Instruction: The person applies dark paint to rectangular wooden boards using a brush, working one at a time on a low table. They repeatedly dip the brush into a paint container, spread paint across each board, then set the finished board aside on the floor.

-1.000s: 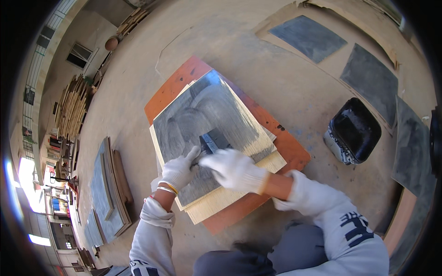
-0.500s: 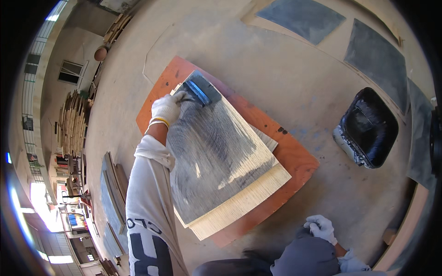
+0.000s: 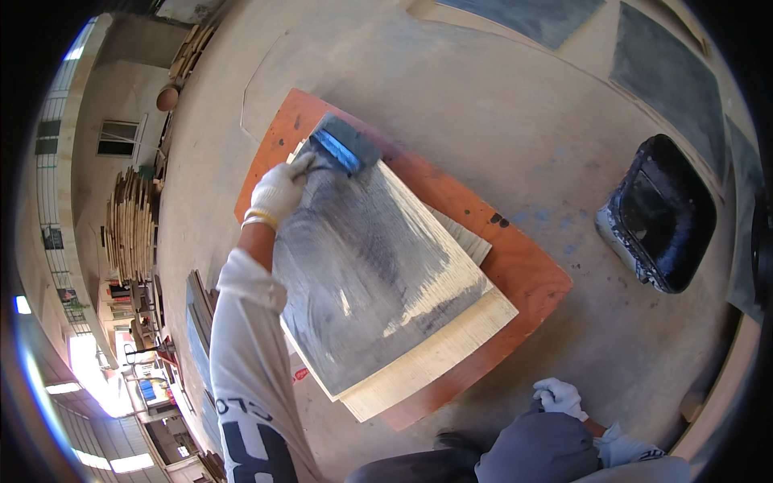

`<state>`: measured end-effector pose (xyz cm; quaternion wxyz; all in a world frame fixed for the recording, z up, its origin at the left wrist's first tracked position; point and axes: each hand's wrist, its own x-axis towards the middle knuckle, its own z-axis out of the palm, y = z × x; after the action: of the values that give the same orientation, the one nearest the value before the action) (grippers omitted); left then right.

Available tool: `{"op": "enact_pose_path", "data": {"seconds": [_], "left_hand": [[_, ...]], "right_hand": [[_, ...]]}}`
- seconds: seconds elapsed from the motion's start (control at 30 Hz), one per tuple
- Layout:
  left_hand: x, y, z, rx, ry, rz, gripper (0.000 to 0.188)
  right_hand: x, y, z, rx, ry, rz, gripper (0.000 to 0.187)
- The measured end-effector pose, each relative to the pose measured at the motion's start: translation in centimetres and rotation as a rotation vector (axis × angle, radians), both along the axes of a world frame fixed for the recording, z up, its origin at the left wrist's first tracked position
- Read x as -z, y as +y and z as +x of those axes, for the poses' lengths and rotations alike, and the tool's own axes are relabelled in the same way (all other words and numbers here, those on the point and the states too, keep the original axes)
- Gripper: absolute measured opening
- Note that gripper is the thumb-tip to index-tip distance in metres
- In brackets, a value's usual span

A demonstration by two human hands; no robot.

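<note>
My left hand (image 3: 279, 191), in a white knit glove, closes round the handle of a wide paint brush (image 3: 336, 151) with a bright blue bar. The brush lies at the far corner of a wooden board (image 3: 366, 266), most of whose face is coated in streaky dark grey. Pale bare wood shows along its right edge and in a few patches. More pale boards (image 3: 435, 354) are stacked beneath it, on a larger orange-red panel (image 3: 523, 282). My right hand (image 3: 561, 399), also gloved, rests by my grey-clad knee with its fingers curled and nothing visible in them.
A black-lined paint bucket (image 3: 668, 217) stands to the right on the concrete floor. Dark-coated sheets (image 3: 668, 80) lie beyond it and at the far right. Stacked wood sticks (image 3: 130, 225) stand along the left, with leaning boards (image 3: 198, 314) nearer my left arm.
My view has shifted slightly, and the bucket now appears farther right. My left hand still holds the brush near the board's far corner. My right hand stays by my knee.
</note>
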<state>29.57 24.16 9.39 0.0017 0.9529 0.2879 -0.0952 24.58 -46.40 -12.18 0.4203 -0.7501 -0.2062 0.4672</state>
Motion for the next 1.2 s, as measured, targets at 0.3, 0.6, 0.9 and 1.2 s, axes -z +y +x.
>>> {"op": "enact_pose_path", "data": {"seconds": [0.3,0.6,0.9,1.2], "left_hand": [[-1.3,-3.0,0.7,0.022,0.08,0.025,0.051],[-2.5,-21.6,-3.4,0.308,0.259,0.021,0.058],[-4.5,-20.8,-1.7,0.249,0.259,0.122,0.039],[-3.9,-25.2,-4.2,0.094,0.237,0.136,0.05]], "right_hand": [[0.1,0.3,-0.3,-0.01,-0.164,-0.021,0.019],[0.8,-0.6,-0.6,0.003,-0.231,-0.028,0.019],[0.6,-0.1,-1.1,-0.023,-0.254,-0.002,0.018],[-0.2,0.1,-1.3,-0.04,-0.314,-0.007,0.019]]}}
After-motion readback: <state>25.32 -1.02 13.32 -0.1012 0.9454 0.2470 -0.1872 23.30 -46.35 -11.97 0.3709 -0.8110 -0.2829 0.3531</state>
